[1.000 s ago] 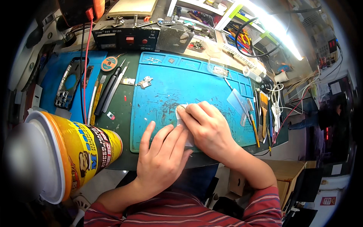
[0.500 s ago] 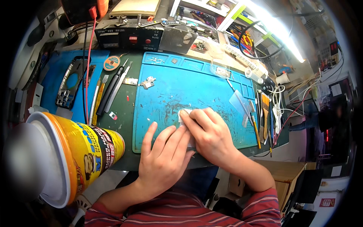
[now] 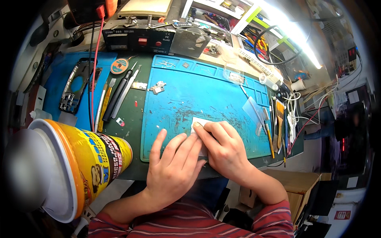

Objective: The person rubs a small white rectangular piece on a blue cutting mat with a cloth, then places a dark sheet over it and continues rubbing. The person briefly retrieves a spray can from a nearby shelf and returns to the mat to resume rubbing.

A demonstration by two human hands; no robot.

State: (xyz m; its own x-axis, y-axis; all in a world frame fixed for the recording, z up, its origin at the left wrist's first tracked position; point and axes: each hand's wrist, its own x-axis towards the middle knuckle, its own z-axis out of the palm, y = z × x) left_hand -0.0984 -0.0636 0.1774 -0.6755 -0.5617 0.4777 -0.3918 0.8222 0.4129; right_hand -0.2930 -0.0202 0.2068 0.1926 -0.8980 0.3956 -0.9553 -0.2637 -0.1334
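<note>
A small white piece of tissue or cloth (image 3: 201, 119) lies on the near part of the blue silicone work mat (image 3: 214, 89). My right hand (image 3: 227, 150) is closed, its thumb and bent fingers pinching and pressing the white piece. My left hand (image 3: 171, 168) rests beside it, fingers stretched out and spread, with the index and middle fingertips close to the white piece's left edge. Whatever may lie under the white piece is hidden by my hands. On the mat's far left sits a small silvery metal part (image 3: 158, 87).
Left of the mat lie tweezers (image 3: 126, 93), a black-handled tool (image 3: 116, 97), a solder wick spool (image 3: 119, 66) and a phone frame (image 3: 75, 87). A large yellow tub (image 3: 93, 162) stands near left. Brushes (image 3: 279, 115) lie at right; a black bench unit (image 3: 139, 39) stands behind.
The view has shifted slightly. More of the white piece shows beyond my right thumb, and its upper edge now stands out flat. Both hands stay close together.
</note>
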